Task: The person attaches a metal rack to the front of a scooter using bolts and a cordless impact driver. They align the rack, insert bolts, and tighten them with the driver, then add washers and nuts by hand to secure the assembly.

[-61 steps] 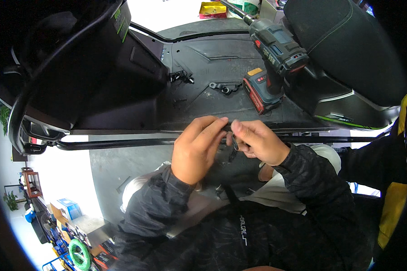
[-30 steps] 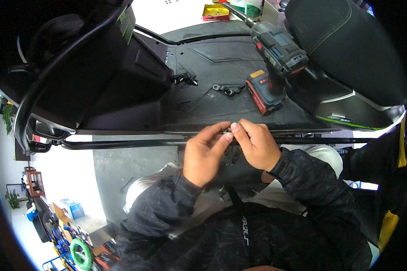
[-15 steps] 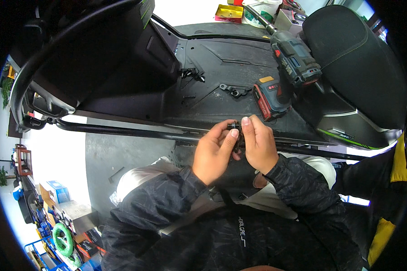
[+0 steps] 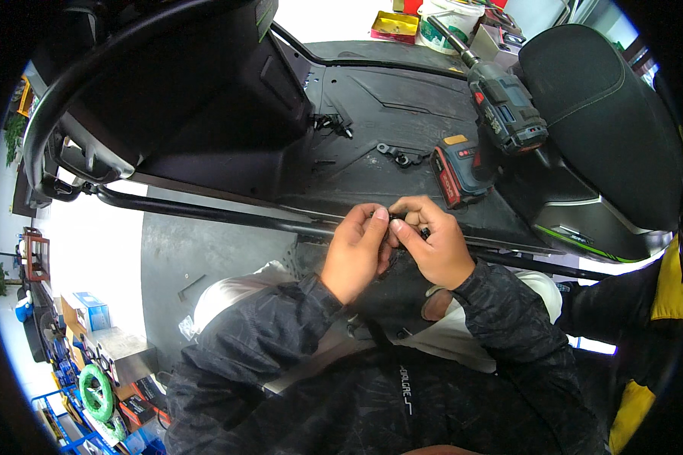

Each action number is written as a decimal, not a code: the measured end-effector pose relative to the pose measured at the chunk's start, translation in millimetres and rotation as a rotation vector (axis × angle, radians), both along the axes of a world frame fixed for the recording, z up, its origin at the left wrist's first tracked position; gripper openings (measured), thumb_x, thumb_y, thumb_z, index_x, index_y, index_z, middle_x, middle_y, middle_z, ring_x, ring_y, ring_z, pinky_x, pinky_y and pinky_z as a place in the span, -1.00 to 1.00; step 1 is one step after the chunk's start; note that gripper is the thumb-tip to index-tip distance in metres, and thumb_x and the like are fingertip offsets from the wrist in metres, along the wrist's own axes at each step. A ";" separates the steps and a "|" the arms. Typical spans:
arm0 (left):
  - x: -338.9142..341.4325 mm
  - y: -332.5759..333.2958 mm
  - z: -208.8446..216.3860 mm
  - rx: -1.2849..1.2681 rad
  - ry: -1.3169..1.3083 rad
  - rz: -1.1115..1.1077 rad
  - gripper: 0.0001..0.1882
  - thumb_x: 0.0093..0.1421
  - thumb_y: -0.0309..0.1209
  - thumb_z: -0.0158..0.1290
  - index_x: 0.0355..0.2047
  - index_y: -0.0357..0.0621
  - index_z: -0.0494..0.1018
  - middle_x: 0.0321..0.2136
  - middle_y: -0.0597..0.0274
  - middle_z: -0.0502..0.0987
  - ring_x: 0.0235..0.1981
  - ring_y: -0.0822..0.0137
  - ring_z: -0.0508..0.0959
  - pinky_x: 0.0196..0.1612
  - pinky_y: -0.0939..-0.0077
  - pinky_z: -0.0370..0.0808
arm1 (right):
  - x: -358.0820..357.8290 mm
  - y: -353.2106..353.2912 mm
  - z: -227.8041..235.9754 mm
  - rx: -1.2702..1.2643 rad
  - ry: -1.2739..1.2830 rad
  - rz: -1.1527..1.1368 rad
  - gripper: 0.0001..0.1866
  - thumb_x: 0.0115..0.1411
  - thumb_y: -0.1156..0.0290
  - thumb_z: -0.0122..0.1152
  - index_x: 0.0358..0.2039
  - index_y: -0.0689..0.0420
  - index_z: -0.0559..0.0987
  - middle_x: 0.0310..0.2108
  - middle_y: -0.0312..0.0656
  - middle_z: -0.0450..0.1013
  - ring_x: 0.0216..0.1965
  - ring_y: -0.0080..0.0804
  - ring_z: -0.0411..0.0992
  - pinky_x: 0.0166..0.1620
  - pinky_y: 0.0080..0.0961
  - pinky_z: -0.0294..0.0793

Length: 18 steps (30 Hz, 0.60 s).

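Observation:
My left hand (image 4: 357, 254) and my right hand (image 4: 438, 249) meet above the near edge of the black vehicle floorboard (image 4: 387, 80). Both are closed, thumbs and fingertips pinching a small dark part (image 4: 395, 217). Fingers cover most of it, so its kind cannot be made out. Another black bit shows between the right fingers. Beyond my hands, a dark bracket-like metal piece (image 4: 402, 157) lies on the floorboard. Several small black fasteners (image 4: 332, 126) sit farther left. A cordless impact wrench (image 4: 506, 106) with a red and grey battery (image 4: 455, 182) rests on the right.
A black padded seat (image 4: 596, 83) rises at the right. The black side rail (image 4: 220, 218) crosses in front of me. Behind stand a white bucket (image 4: 457, 19) and a yellow tin (image 4: 395, 26). Another person's black and yellow clothing (image 4: 664, 292) shows at far right. Boxes (image 4: 121, 353) stand lower left.
My right fingers have shifted from upright to curled around the small part, and the left fingertips have closed in. The view has moved slightly; the wrench and bracket stay put.

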<state>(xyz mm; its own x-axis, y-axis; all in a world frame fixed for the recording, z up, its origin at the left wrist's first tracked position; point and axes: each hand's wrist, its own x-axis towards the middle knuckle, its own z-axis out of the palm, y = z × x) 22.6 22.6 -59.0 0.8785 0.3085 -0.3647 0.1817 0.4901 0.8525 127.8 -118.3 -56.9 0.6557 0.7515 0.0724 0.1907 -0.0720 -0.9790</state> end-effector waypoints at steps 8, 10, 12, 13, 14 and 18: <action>-3.4 -12.2 -16.2 0.338 -0.083 0.010 -0.71 0.59 -0.22 -0.05 0.10 -0.17 0.37 -0.38 0.40 0.47 -0.48 0.62 0.34 -0.44 0.68 0.32 | -1.7 4.9 -3.6 -0.157 -0.133 -0.080 -0.52 0.57 0.15 0.00 -0.37 0.32 0.52 -0.51 0.20 0.48 -0.45 0.29 0.50 -0.41 -0.12 0.41; -3.6 -12.1 -20.9 0.389 -0.047 0.019 -0.73 0.58 -0.23 -0.04 0.09 -0.17 0.38 -0.39 0.44 0.43 -0.47 0.62 0.33 -0.43 0.66 0.32 | -4.1 6.0 -2.9 -0.172 -0.184 -0.089 -0.53 0.56 0.16 0.00 -0.36 0.32 0.53 -0.50 0.20 0.49 -0.44 0.29 0.51 -0.40 -0.11 0.42; -4.8 -10.9 -23.9 0.382 -0.020 0.027 -0.68 0.56 -0.26 0.00 0.10 -0.28 0.39 -0.27 0.26 0.52 -0.29 0.49 0.46 -0.20 0.56 0.43 | -5.4 6.3 -1.5 -0.176 -0.194 -0.087 -0.55 0.56 0.17 0.02 -0.35 0.32 0.53 -0.49 0.21 0.50 -0.42 0.28 0.52 -0.39 -0.11 0.42; -5.5 -10.4 -24.6 0.378 -0.007 0.029 -0.66 0.55 -0.28 0.01 0.10 -0.33 0.40 -0.20 0.17 0.56 -0.20 0.42 0.52 -0.09 0.51 0.49 | -5.6 6.2 -1.0 -0.168 -0.180 -0.085 -0.56 0.55 0.18 0.03 -0.34 0.33 0.53 -0.49 0.21 0.50 -0.42 0.28 0.53 -0.39 -0.10 0.43; -4.7 -9.8 -25.4 0.348 -0.003 0.035 -0.66 0.55 -0.27 0.02 0.10 -0.33 0.40 -0.20 0.19 0.56 -0.20 0.43 0.52 -0.09 0.51 0.49 | -5.5 5.6 -0.3 -0.162 -0.163 -0.077 -0.57 0.55 0.19 0.05 -0.34 0.33 0.53 -0.48 0.22 0.50 -0.41 0.29 0.53 -0.39 -0.10 0.43; -3.0 -8.9 -24.8 0.233 0.000 0.054 -0.65 0.54 -0.26 0.04 0.11 -0.33 0.40 -0.21 0.24 0.55 -0.22 0.50 0.49 -0.14 0.55 0.47 | -5.5 3.7 -2.6 -0.161 -0.162 -0.094 -0.63 0.52 0.25 0.11 -0.28 0.34 0.57 -0.45 0.20 0.54 -0.39 0.22 0.57 -0.37 -0.12 0.45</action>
